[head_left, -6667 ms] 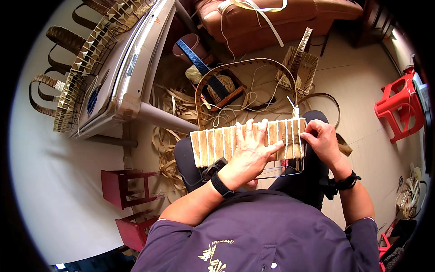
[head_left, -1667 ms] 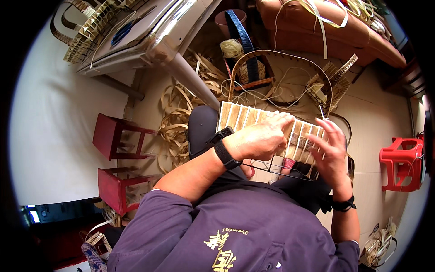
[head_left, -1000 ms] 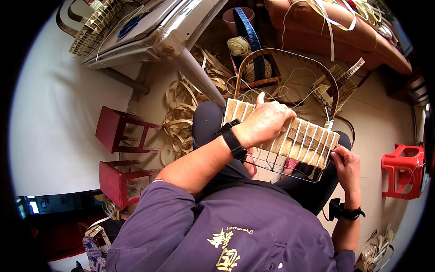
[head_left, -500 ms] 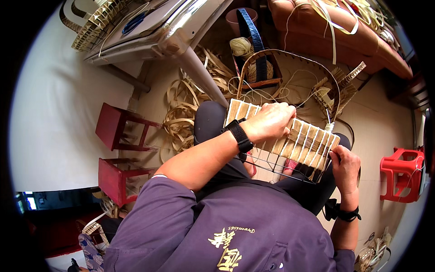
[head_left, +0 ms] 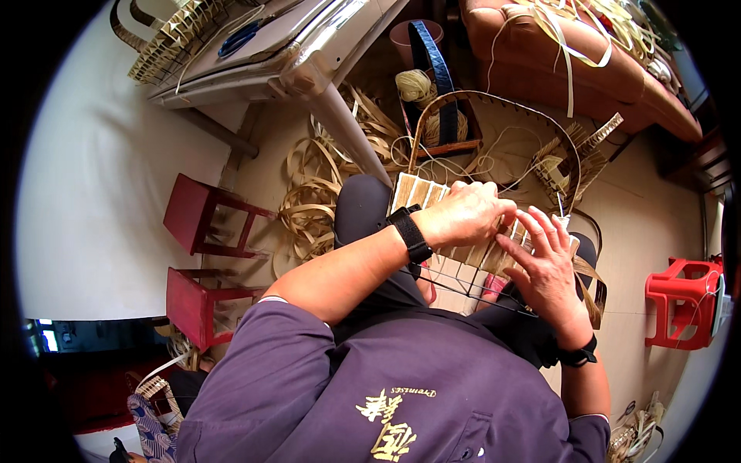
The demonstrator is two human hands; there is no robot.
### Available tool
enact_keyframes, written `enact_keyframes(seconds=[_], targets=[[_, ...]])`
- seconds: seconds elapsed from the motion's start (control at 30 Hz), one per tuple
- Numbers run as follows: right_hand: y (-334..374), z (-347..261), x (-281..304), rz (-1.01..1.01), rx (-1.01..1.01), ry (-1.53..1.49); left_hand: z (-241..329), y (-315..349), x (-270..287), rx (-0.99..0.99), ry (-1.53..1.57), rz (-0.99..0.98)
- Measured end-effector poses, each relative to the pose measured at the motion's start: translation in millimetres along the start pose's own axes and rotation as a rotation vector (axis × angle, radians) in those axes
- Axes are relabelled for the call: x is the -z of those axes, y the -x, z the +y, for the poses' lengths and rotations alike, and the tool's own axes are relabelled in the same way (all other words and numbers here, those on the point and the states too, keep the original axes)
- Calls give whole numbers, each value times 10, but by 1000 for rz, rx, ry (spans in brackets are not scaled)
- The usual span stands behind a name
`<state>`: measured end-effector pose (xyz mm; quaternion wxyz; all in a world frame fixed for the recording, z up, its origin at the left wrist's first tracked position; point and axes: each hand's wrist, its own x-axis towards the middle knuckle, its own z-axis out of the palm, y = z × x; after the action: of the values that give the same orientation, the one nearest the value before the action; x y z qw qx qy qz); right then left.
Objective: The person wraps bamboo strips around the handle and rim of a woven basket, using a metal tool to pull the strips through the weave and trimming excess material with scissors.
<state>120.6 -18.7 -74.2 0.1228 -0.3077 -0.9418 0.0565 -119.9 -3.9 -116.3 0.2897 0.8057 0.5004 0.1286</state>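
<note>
A half-woven basket (head_left: 417, 190) lies across my lap, with flat brown strips, white cords running over them and a bare black wire frame (head_left: 463, 278) on the side toward me. Its tall arched handle (head_left: 494, 94) stands on the far side. My left hand (head_left: 467, 214) is closed over the middle of the woven side, fingers bent against it; the fingertips are partly hidden. Right beside it, my right hand (head_left: 544, 258) lies over the right part of the weave with its fingers stretched out and apart. A loose brown strip (head_left: 590, 274) sticks out past my right hand.
Beyond my knees are a pile of brown strips (head_left: 309, 208) and a basket with a blue handle (head_left: 432, 58) and balls of cord (head_left: 415, 85). A table (head_left: 309, 73) stands at far left, dark red stools (head_left: 193, 212) at left, a red plastic stool (head_left: 679, 301) at right, an orange-brown sofa (head_left: 532, 69) behind.
My right hand has moved left and up from the basket's right end onto the weave, its fingers now spread. My left hand has stayed about where it was. A brown strip now shows at the right end.
</note>
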Motion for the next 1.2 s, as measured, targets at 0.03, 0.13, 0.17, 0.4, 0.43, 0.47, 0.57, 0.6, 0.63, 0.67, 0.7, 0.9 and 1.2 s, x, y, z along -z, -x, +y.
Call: enact_keyframes(seconds=[0.03,0.13,0.17,0.4,0.43,0.47,0.57,0.6,0.63,0.67,0.7,0.9,1.2], targets=[[-1,-7,-38,-10,2,4,2,16,-12,-13,-8,12],[43,-1,-87,-6,-4,49,37,43,-31,-23,-4,9],[60,10,-100,-2,-4,59,78,61,-7,-13,-35,25],[101,56,-136,-57,-44,-64,94,60,-81,-26,-197,82],[100,61,-128,-54,-45,-68,53,52,-68,-35,-122,94],[94,71,-127,-49,-38,-79,20,45,-63,-36,-97,94],[95,125,-133,-40,-34,-91,-71,27,-55,-93,-61,104],[94,127,-146,-39,-37,-91,-89,16,-62,-114,-52,102],[89,127,-166,-36,-35,-92,-88,21,-47,-130,-44,102],[69,91,-203,-11,-32,-50,-87,23,-31,-147,-37,101],[65,89,-207,3,-31,-29,-81,24,-18,-133,-17,85],[316,255,114,192,-218,-167,-28,26,-59,-125,-6,84],[935,621,20,-10,-557,-249,-94,50,-32,-122,17,88]])
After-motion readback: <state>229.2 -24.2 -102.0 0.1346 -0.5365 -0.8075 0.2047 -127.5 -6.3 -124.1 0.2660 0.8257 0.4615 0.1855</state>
